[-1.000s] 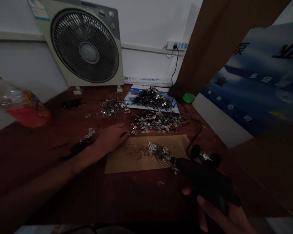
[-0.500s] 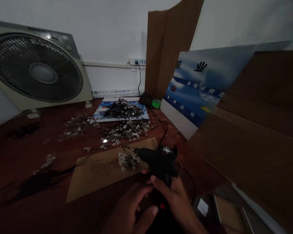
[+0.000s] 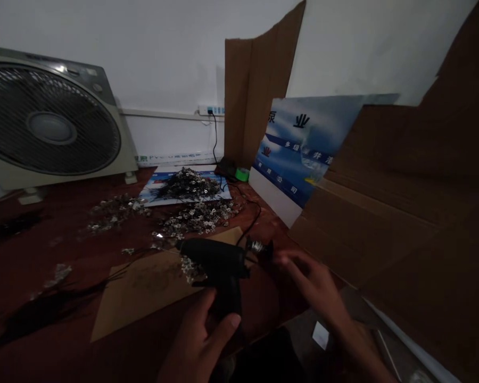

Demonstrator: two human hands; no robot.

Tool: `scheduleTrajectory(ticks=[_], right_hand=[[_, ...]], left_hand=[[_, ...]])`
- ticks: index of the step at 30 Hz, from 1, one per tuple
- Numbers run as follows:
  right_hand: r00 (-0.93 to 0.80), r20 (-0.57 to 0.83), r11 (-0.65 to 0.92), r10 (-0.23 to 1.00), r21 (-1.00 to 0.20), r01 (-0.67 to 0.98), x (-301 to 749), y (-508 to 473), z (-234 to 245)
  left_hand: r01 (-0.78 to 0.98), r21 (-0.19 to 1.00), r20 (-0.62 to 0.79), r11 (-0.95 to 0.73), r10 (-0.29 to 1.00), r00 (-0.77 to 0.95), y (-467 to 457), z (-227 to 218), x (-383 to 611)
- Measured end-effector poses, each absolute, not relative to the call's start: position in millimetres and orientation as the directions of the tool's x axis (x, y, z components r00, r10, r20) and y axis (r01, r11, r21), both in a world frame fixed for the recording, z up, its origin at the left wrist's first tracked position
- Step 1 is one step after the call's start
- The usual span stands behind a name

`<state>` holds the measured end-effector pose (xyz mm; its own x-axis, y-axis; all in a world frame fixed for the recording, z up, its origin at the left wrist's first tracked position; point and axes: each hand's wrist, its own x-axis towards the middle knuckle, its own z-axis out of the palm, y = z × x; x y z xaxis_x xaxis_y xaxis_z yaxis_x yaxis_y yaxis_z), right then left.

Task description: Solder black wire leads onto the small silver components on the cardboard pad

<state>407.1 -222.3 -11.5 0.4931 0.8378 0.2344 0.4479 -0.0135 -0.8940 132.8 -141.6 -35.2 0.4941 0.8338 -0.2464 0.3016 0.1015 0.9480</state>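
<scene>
My left hand (image 3: 201,340) grips the handle of a black glue gun (image 3: 217,261), whose nozzle points left over a brown cardboard sheet (image 3: 143,287). A small clump of silvery bits (image 3: 189,270) lies on the sheet just under the nozzle. My right hand (image 3: 309,279) hovers to the right of the gun's rear end, blurred, fingers spread and holding nothing. The gun's black cord (image 3: 249,221) runs back toward the wall socket (image 3: 211,110).
Heaps of small silvery pieces (image 3: 195,215) lie on the dark red table (image 3: 32,250), one dark heap on a blue printed sheet (image 3: 183,186). A box fan (image 3: 51,127) stands at back left. Cardboard panels (image 3: 403,213) and a blue poster (image 3: 299,149) lean at right. Black strands (image 3: 43,308) lie left.
The gun has passed from my right hand to my left hand. My right hand has let go and moved off to the right. The view has swung rightward.
</scene>
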Motion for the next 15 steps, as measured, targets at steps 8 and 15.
scheduleTrajectory(ticks=[8, 15], right_hand=[[0.212, 0.354, 0.103, 0.911, -0.692, 0.714, 435.0, -163.9, -23.2], [0.414, 0.286, -0.034, 0.864, -0.788, 0.615, 472.0, -130.9, -37.5]], left_hand=[[0.356, 0.934, -0.167, -0.033, 0.840, 0.516, -141.6, -3.4, 120.3], [0.335, 0.941, -0.072, -0.051, 0.936, 0.344, -134.0, -3.4, 100.9]])
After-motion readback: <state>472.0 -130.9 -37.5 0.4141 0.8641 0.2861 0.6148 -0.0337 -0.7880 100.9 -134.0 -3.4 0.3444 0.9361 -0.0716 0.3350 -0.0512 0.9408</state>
